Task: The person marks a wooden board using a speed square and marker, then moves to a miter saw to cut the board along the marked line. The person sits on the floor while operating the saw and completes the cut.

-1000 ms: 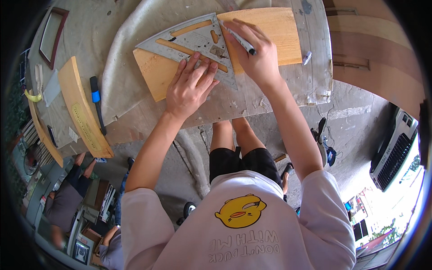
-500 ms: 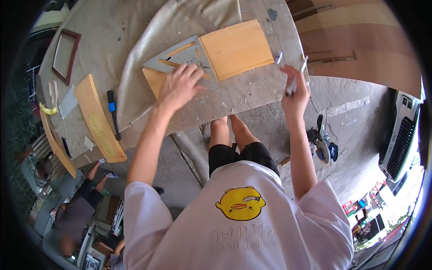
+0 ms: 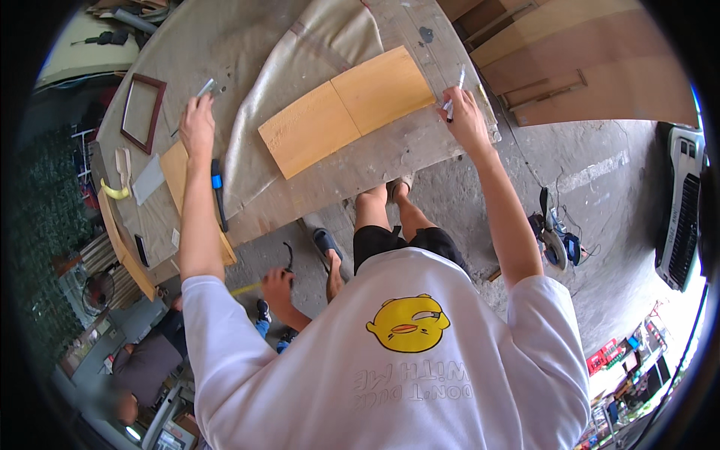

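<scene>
Two pale wooden boards [image 3: 308, 133] lie edge to edge on the worktable, a thin seam between them. My left hand [image 3: 196, 129] is left of them, above a long wooden plank. Its fingers are closed on a grey metal piece [image 3: 206, 88], seen nearly edge-on, which looks like the set square. Just past the boards' right end, my right hand [image 3: 466, 120] grips a slim white marker [image 3: 451, 109] with a dark end. Part of the marker is hidden by the fingers.
A cloth [image 3: 300, 64] lies partly beneath the boards. To the left are a dark red frame [image 3: 158, 105], a blue-and-black tool [image 3: 217, 184] and a yellow curved item [image 3: 115, 192]. Another person's hand [image 3: 277, 287] is below the table edge, beside a yellow strip. A power tool [image 3: 555, 244] sits on the floor.
The grey set square has been lifted off the boards, and my left hand has swung left. My right hand has shifted slightly left and up. Another person's hand and foot have come into view.
</scene>
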Demonstrator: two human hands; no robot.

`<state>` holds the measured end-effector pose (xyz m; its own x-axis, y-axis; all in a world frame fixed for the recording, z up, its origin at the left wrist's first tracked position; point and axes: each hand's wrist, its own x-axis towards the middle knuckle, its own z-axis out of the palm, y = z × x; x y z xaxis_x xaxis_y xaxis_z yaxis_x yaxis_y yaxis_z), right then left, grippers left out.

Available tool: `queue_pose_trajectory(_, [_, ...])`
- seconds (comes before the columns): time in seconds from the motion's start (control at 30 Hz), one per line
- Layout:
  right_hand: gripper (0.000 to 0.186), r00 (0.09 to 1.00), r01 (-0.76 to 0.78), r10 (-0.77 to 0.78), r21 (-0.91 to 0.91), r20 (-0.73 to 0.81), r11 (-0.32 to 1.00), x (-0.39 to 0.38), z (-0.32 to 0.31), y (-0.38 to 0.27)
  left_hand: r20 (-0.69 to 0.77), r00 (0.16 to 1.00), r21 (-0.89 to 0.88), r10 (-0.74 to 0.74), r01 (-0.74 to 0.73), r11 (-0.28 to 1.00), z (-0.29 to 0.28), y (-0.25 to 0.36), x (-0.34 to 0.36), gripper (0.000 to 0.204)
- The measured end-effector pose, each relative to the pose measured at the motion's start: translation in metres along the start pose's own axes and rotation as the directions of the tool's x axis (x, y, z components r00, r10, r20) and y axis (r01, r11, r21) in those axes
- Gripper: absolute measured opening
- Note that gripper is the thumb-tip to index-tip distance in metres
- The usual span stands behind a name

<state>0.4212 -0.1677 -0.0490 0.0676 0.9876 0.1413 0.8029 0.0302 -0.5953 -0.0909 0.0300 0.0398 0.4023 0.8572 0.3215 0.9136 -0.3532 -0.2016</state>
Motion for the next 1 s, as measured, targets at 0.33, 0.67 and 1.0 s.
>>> queue_pose_trajectory(0.33, [0.049, 0.980, 0.125, -0.046, 0.416, -0.194, 0.901, -0.088, -0.030, -0.131, 0.665, 0.746, -0.742, 0.032, 0.665, -0.084, -0.077, 0.228, -0.099, 0.037])
queue_pose_trajectory(0.67, [0.044, 0.929, 0.369, -0.325, 0.526, -0.179, 0.766, -0.076, -0.079, -0.174, 0.633, 0.763, -0.440, 0.129, 0.492, -0.751, -0.148, 0.291, -0.123, 0.034])
queue_pose_trajectory(1.0, [0.040, 0.984, 0.048, 0.122, 0.862, -0.126, 0.504, -0.081, -0.130, -0.202, 0.481, 0.854, -0.461, 0.199, 0.440, -0.770, -0.192, 0.287, -0.105, 0.039])
